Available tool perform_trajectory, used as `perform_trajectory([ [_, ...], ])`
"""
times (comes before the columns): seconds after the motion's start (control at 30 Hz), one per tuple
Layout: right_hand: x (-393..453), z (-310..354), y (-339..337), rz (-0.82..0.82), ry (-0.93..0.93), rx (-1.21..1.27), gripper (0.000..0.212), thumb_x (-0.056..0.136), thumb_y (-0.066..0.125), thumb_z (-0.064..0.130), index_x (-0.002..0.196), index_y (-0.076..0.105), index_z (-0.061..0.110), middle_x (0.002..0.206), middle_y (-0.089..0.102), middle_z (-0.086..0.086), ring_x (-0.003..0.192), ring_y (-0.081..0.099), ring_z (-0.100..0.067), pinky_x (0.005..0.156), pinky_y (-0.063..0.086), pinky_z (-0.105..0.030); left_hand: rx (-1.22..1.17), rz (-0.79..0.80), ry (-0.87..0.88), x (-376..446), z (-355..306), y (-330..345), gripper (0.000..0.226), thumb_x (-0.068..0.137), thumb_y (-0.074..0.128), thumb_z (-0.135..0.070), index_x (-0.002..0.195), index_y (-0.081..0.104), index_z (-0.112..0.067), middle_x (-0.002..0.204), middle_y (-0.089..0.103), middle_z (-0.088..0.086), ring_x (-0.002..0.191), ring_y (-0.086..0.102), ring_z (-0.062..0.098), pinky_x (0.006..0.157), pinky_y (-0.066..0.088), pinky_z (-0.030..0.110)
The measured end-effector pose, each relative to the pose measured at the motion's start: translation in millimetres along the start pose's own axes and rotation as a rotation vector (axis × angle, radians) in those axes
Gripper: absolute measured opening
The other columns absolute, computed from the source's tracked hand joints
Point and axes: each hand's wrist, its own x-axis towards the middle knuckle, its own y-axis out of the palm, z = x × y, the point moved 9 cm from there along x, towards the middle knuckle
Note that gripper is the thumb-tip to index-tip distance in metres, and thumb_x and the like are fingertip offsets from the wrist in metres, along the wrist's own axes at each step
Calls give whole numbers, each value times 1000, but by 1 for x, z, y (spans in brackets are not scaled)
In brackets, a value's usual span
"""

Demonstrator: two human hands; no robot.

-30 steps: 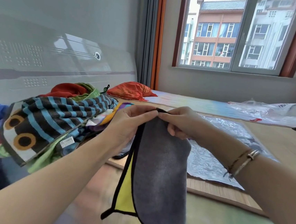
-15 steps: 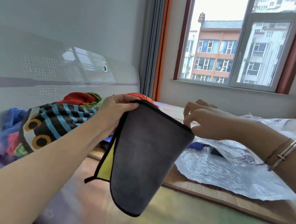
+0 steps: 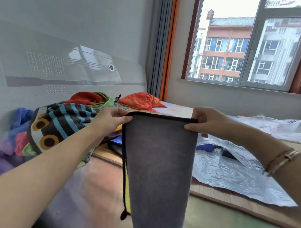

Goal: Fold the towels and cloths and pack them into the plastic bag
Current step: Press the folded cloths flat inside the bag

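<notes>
Grey cloth (image 3: 156, 169) with black edging is being pinched at its top corners by left hand (image 3: 109, 118) and right hand (image 3: 212, 122); its yellow side is mostly being hidden, its bottom cut off.

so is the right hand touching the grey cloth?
Touching. The head view shows the right hand pinching the top right corner of the grey cloth.

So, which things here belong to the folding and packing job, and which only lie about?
Belong to the job:
- grey cloth, pinched by left hand and right hand
- striped towel
- cloth pile
- plastic bag

Lying about:
- headboard
- window
- curtain
</notes>
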Motion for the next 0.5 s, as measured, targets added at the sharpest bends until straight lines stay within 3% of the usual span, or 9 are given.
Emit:
perform_trajectory([
  [0.13,32,-30,34,121,209,6,25,87,70,17,105,53,9,81,61,-12,51,44,-16,43,41,-22,185,43,-62,20,29,-1,10,91,62,-5,99,56,-7,84,62,4,49,63,4,41,46,14],
  [0.2,47,-44,46,180,312,-39,29,88,69,16,108,61,-2,74,61,-13,47,51,-14,44,47,-21,198,89,-125,31,41,4,12,94,57,-2,104,51,-6,94,62,7,52,69,14,44,52,20],
  [0.23,57,-49,49,180,359,3,26,88,69,14,105,62,-5,72,63,-12,48,59,-15,48,52,-22,200,108,-143,37,44,6,13,95,55,0,105,50,-5,98,60,9,58,71,20,49,55,24],
  [0.3,77,-56,48,118,425,201,23,89,67,10,105,60,-4,91,68,-14,65,72,-24,68,60,-29,196,77,-124,55,41,5,13,95,52,4,101,48,-6,102,57,13,63,72,22,57,58,29],
  [0.37,100,-54,37,-12,397,427,24,90,65,7,109,56,-2,109,64,-17,83,72,-34,87,57,-40,118,-7,-21,78,26,0,19,92,53,10,92,48,-8,102,55,16,69,70,23,53,56,22],
  [0.47,132,-26,13,-216,155,625,3,97,53,6,96,52,9,104,60,-13,99,68,-34,88,54,-38,171,-150,205,106,-16,-12,25,82,69,4,99,56,-10,95,60,4,78,60,12,58,47,9],
  [0.5,139,-17,4,-280,73,649,10,97,52,7,90,49,12,100,58,-13,99,66,-31,87,52,-35,187,-173,273,111,-32,-14,28,81,72,1,102,58,-11,93,60,-2,76,59,7,62,46,6],
])
